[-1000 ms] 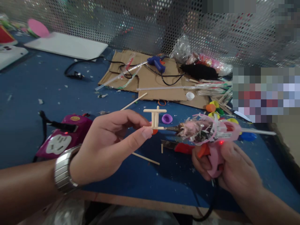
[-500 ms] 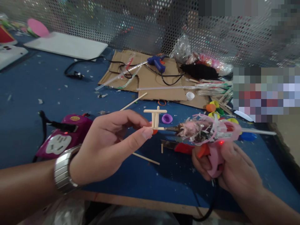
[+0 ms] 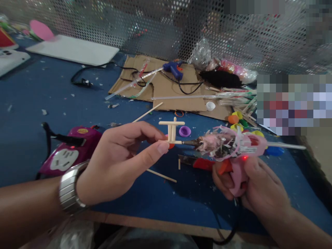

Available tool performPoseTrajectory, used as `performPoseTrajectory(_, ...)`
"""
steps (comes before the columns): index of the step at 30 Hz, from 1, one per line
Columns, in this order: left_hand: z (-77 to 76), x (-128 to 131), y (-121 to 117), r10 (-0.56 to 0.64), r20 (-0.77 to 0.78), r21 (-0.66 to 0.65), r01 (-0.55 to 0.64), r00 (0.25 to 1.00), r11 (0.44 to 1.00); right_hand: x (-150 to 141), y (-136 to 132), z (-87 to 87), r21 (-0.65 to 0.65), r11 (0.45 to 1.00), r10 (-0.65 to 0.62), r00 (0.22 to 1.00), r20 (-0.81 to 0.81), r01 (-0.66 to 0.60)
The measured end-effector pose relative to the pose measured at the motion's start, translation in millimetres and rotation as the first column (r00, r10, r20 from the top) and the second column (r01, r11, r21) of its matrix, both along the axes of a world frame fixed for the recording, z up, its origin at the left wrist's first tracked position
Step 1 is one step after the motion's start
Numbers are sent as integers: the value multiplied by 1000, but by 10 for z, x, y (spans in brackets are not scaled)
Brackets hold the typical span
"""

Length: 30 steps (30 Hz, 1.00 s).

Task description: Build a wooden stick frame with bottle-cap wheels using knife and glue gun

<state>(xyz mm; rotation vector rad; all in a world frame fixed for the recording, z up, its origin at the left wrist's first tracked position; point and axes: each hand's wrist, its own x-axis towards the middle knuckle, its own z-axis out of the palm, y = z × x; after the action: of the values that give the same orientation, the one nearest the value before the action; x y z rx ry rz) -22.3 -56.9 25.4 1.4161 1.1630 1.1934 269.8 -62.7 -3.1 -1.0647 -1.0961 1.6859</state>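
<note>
Between thumb and fingers, my left hand [image 3: 121, 159] pinches a small frame of wooden sticks [image 3: 172, 131], with short upright pieces and a crosspiece on top. My right hand [image 3: 261, 186] is wrapped round the handle of a pink hot glue gun [image 3: 240, 145], fingers at its orange trigger. The gun's dark nozzle meets the right end of the frame's lower stick. A clear glue stick [image 3: 286, 145] juts from the back of the gun, and a red light glows on its body. Below the gun lies a knife with a red handle [image 3: 203, 164], partly behind my right fingers.
Loose sticks [image 3: 162, 175] and a purple bottle cap [image 3: 185, 131] lie on the blue table. Left stands a purple power socket [image 3: 70, 152]. Behind, a blue glue gun [image 3: 173, 70] rests on cardboard [image 3: 178, 102], before a perforated metal screen [image 3: 155, 27]. Coloured caps [image 3: 233, 119] sit at right.
</note>
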Motion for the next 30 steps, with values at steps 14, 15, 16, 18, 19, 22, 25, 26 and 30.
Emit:
performPoseTrajectory(14, 1, 7, 13, -4, -12, 13, 4, 1000, 1000, 5, 2, -2, -9, 1000, 1, 1000, 16, -1)
performPoseTrajectory(15, 3, 8, 12, -4, -12, 16, 4, 1000, 1000, 6, 2, -2, -7, 1000, 2, 1000, 14, -2)
performPoseTrajectory(16, 6, 10, 10, -2, -12, 16, 2, 1000, 1000, 7, 0, -4, -8, 1000, -2, 1000, 12, 2)
performPoseTrajectory(18, 10, 13, 7, -1, -13, 13, 2, 1000, 1000, 11, -7, -8, -13, 1000, -6, 1000, 6, 6)
performPoseTrajectory(19, 12, 14, 6, -2, -12, 12, 2, 1000, 1000, 14, -9, -10, -14, 1000, -4, 1000, 4, 4)
performPoseTrajectory(22, 10, 14, 7, -2, -8, 14, 2, 1000, 1000, 11, -4, -2, -1, 1000, 2, 1000, 10, -2)
performPoseTrajectory(25, 5, 14, 10, 3, -10, 17, -3, 1000, 1000, -7, 13, 18, 23, 999, 23, 999, 32, -24)
performPoseTrajectory(26, 4, 14, 11, 5, -12, 16, -5, 1000, 1000, -13, 16, 22, 29, 999, 26, 999, 34, -27)
performPoseTrajectory(30, 3, 18, 12, 11, -30, 21, -10, 1000, 1000, -17, 4, 12, 16, 1000, -16, 1000, 13, 16)
